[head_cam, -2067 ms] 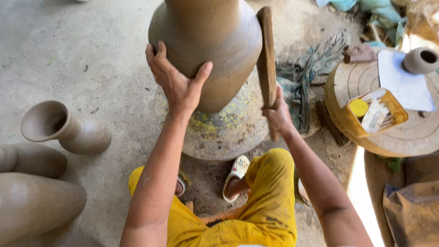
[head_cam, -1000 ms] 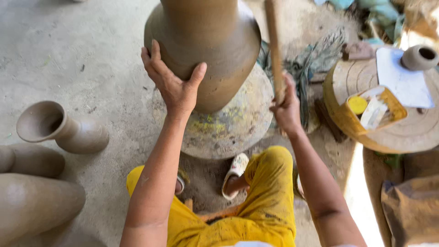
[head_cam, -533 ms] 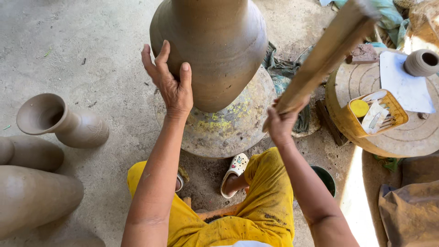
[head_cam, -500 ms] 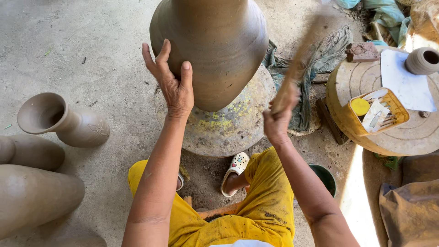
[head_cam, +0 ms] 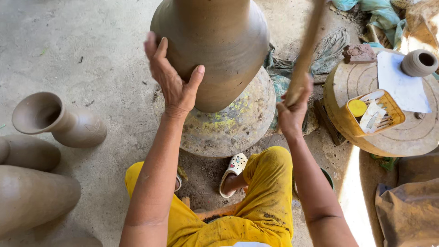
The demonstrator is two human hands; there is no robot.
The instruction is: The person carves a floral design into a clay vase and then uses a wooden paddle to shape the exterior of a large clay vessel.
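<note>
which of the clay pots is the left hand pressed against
The big clay vase standing on the round turntable; the left hand lies flat on its side. The flared-neck pot lies untouched on the floor, and the small pot sits on the wooden round.

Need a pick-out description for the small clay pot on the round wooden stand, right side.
Start at the big brown clay vase on its turning disc in the middle, then go right to the round wooden stand. On the stand's far right edge, beside a white paper sheet, stands the small grey-brown clay pot. It is upright and far smaller than any vase, and unlike the yellow plastic tray it is round.
</note>
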